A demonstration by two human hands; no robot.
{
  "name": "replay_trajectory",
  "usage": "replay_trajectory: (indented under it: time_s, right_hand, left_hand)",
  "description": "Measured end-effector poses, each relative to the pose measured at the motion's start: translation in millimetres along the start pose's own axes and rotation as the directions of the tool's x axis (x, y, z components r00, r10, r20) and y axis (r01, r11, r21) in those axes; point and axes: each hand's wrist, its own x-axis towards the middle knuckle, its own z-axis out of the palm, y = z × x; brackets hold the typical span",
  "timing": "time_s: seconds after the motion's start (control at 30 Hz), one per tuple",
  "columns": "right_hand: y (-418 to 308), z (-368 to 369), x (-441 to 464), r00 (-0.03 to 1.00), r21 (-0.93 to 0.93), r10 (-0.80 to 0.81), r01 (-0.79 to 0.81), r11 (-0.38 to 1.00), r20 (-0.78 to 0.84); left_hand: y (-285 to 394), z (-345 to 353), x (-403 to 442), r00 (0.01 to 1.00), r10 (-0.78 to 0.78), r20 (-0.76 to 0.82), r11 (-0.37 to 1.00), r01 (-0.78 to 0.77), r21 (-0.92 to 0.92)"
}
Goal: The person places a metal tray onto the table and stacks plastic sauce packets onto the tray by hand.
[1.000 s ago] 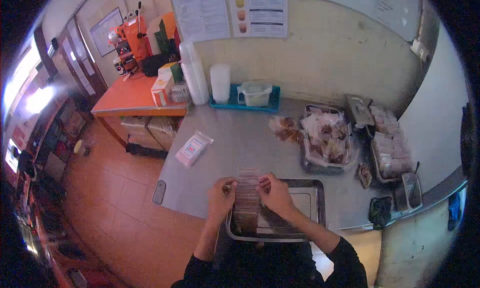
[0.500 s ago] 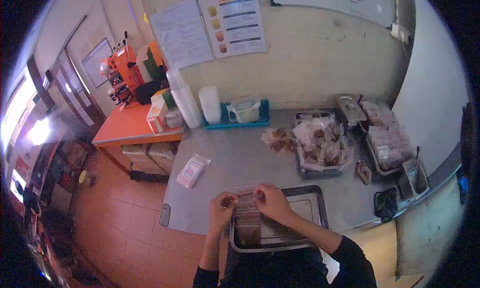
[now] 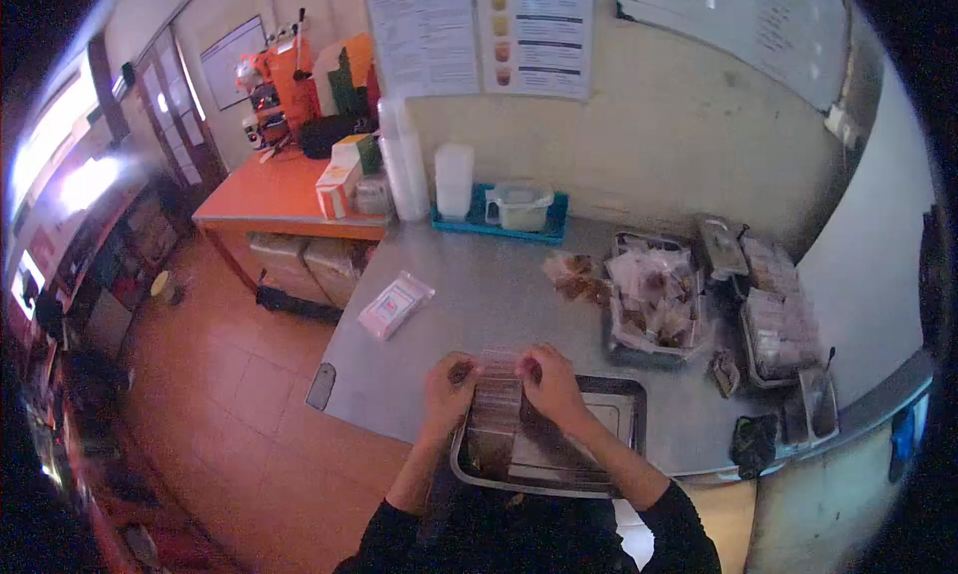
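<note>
The table (image 3: 489,294) looks like smooth, softly shining metal; the near tray (image 3: 599,404) is metal too, its rim glossier. The packaging (image 3: 494,404) over its left side is thin, see-through, shiny plastic. The far teal tray (image 3: 551,234) appears plastic, the wall posters (image 3: 539,40) paper, the sleeves (image 3: 679,524) matt cloth.

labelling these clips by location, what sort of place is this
Probably a small food preparation or packing room: it has a metal-topped table, a row of clear packets at the near tray, and a heap of clear bags with brownish contents.
</note>
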Motion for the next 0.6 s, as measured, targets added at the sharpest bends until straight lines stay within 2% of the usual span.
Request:
replay_trajectory:
  time_s: [0.1, 0.2, 0.27, 0.3, 0.37, 0.4, 0.47, 0.6]
  right_hand:
    - [-6.6, -5.0, -0.9, 0.999, 0.036, 0.026, -0.027, 0.999, 0.020]
    - [-9.6, -6.5, -3.8, 0.999, -0.043, -0.015, 0.014, 0.999, -0.031]
    - [-12.0, -7.6, -6.0, 0.972, 0.107, 0.221, -0.212, 0.971, -0.076]
    - [-10.3, -7.9, -7.2, 0.970, 0.107, 0.228, -0.218, 0.970, -0.088]
    - [-1.1, -7.3, -9.3, 0.950, 0.023, 0.311, -0.311, 0.950, 0.026]
    - [10.1, -2.1, -12.0, 0.949, 0.021, 0.316, -0.317, 0.948, 0.017]
    - [31.7, 11.4, -15.9, 0.998, -0.143, 0.057, -0.062, 0.988, -0.040]
    - [18.4, 8.6, -10.1, 0.988, -0.010, 0.154, -0.154, 0.988, -0.019]
  left_hand:
    - [-0.5, 1.4, -0.2, 1.000, -0.010, 0.008, 0.999, 0.009, 0.043]
    - [-6.0, 2.3, 0.8, 0.998, 0.048, 0.036, 0.997, -0.046, -0.056]
    - [-12.7, 3.5, 3.3, 0.997, 0.057, 0.053, 0.998, -0.056, -0.012]
    - [-10.4, 4.0, 2.7, 0.996, 0.061, 0.067, 0.998, -0.060, -0.013]
    - [-5.8, 5.7, 0.2, 0.997, 0.076, 0.011, 0.997, -0.075, -0.014]
    - [-4.8, 7.0, 0.3, 0.997, 0.078, 0.020, 0.997, -0.077, -0.018]
    - [-3.5, 7.2, 1.2, 0.994, 0.112, 0.003, 0.993, -0.112, 0.025]
    - [-16.0, 9.4, 3.7, 0.998, 0.063, 0.016, 0.996, -0.062, -0.061]
